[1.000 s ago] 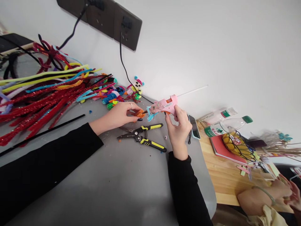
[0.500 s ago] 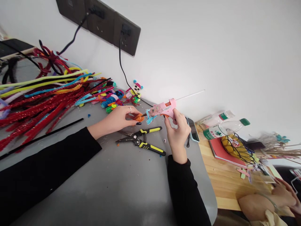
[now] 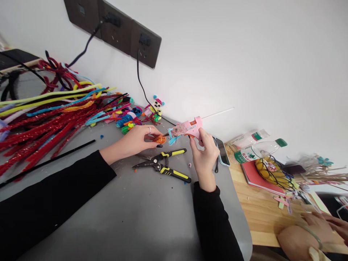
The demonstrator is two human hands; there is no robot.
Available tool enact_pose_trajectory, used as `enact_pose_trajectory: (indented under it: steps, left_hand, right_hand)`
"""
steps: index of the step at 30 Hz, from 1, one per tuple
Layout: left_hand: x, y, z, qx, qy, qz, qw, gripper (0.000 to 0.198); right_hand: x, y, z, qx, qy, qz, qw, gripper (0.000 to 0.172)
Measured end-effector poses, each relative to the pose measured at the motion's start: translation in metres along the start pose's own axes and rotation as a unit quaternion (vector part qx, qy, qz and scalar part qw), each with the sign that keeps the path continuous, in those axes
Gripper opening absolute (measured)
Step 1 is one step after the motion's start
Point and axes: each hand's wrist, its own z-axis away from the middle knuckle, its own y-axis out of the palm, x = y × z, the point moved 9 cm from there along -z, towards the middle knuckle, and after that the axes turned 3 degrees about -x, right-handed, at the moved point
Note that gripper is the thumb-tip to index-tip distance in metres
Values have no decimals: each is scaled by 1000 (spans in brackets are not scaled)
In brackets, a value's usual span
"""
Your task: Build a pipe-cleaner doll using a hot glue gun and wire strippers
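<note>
Between the fingertips of my left hand (image 3: 141, 139) is a small fuzzy orange piece (image 3: 159, 139), which looks like coiled pipe cleaner. My right hand (image 3: 204, 154) is wrapped round the handle of a pink hot glue gun (image 3: 187, 127). Its nozzle points left and meets or nearly meets the orange piece. A clear glue stick (image 3: 219, 112) juts out of the gun's back end. Light-blue strands (image 3: 174, 139) hang about the gun's front. Just below both hands, pliers with black and yellow handles (image 3: 163, 165) lie spread on the grey table (image 3: 130, 217).
A heap of coloured pipe cleaners (image 3: 57, 123) covers the left side. Small fuzzy figures (image 3: 156, 107) sit by the wall. The gun's cord (image 3: 140, 79) runs to a wall socket (image 3: 145, 40). On the right are a phone (image 3: 223, 152), a plastic bottle (image 3: 258, 150) and another person's arm (image 3: 299, 235).
Both hands keep nearly the same pose, with the orange piece at the nozzle. The view has shifted slightly. At the right edge, the other person's hands have moved.
</note>
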Motion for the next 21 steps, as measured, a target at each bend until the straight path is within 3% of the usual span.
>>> enact_pose_trajectory:
  steps: [21]
  left_hand:
    - [-4, 2, -1, 6, 10, 22, 1000, 28]
  right_hand:
    - [-3, 1, 2, 4, 15, 8, 1000, 31]
